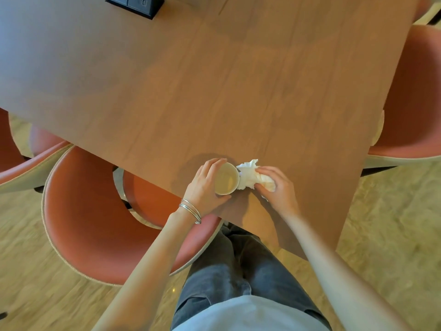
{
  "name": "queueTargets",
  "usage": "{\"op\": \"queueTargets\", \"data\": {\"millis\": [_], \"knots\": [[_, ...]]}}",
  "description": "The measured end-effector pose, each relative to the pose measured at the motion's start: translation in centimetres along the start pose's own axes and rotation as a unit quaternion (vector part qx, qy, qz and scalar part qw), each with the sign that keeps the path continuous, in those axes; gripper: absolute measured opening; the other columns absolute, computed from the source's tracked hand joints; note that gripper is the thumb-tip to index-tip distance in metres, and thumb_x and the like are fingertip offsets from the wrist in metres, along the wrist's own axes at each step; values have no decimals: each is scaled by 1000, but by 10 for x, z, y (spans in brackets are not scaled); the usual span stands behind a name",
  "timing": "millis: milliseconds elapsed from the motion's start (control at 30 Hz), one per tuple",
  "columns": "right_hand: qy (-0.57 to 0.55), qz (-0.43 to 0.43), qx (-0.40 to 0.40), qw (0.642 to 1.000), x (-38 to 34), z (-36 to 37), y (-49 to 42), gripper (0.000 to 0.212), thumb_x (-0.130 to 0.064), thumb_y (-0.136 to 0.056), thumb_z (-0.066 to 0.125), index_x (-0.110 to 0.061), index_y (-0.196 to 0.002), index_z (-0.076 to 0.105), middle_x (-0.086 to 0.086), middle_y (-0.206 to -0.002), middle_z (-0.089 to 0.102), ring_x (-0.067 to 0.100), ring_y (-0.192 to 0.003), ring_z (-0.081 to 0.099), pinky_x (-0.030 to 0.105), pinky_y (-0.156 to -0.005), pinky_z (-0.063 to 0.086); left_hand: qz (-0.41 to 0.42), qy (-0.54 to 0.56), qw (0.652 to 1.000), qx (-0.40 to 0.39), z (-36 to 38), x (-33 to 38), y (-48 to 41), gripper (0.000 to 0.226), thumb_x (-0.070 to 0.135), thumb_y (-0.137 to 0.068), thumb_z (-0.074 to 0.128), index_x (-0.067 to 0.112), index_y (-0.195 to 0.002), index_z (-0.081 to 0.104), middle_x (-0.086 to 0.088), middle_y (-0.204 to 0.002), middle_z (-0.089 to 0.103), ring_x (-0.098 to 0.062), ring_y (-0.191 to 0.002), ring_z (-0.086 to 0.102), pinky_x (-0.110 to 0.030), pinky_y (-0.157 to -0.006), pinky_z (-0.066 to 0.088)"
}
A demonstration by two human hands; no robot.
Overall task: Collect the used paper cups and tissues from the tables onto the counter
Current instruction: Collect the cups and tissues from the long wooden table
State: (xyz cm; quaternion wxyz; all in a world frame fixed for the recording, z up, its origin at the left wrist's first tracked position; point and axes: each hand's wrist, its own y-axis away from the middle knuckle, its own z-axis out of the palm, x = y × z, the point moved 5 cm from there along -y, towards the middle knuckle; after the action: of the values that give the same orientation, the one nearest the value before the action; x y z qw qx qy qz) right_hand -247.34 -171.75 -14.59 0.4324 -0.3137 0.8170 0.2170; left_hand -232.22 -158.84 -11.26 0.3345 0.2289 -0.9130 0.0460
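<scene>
A cream paper cup (226,179) stands upright near the front corner of the wooden table (214,91). My left hand (205,187), with thin bangles at the wrist, grips the cup, fingers and thumb curled round its side. Just to the right, touching the cup's rim, lies a crumpled white tissue (249,174). My right hand (276,187) holds the tissue, with its fingers curled over the tissue's right part. The cup looks empty inside.
A black socket box (136,4) is set into the table at the far left. Terracotta upholstered chairs stand round it: one (90,211) at the front left, another (415,96) on the right. Beige carpet lies below, and my legs stand at the table's corner.
</scene>
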Motion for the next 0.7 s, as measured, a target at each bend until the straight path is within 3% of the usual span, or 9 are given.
{"op": "queueTargets", "data": {"millis": [133,267,700], "knots": [[23,20,27,999,-8,-13,16,35,-7,-74,73,-16,-107,66,-6,-111,60,2,-103,53,2,-90,32,7,-8,1000,-16,-1,7,3,81,27,-63,80,16,-133,40,-6,-131,47,-27,-117,46,-41,-78,50],[37,27,76,996,-25,-33,35,35,-6,-73,74,-15,-107,67,-6,-111,60,-3,-102,51,2,-91,31,68,-10,998,4,-17,23,6,78,30,-65,80,14,-131,42,-6,-126,49,-27,-110,49,-36,-75,48],[71,24,215,974,-57,-104,96,37,-4,-71,75,-16,-104,67,-8,-104,58,-4,-97,50,4,-87,34,222,-20,975,-6,-44,100,1,85,33,-57,85,6,-127,46,-9,-121,52,-24,-102,47,-24,-88,36]]}}
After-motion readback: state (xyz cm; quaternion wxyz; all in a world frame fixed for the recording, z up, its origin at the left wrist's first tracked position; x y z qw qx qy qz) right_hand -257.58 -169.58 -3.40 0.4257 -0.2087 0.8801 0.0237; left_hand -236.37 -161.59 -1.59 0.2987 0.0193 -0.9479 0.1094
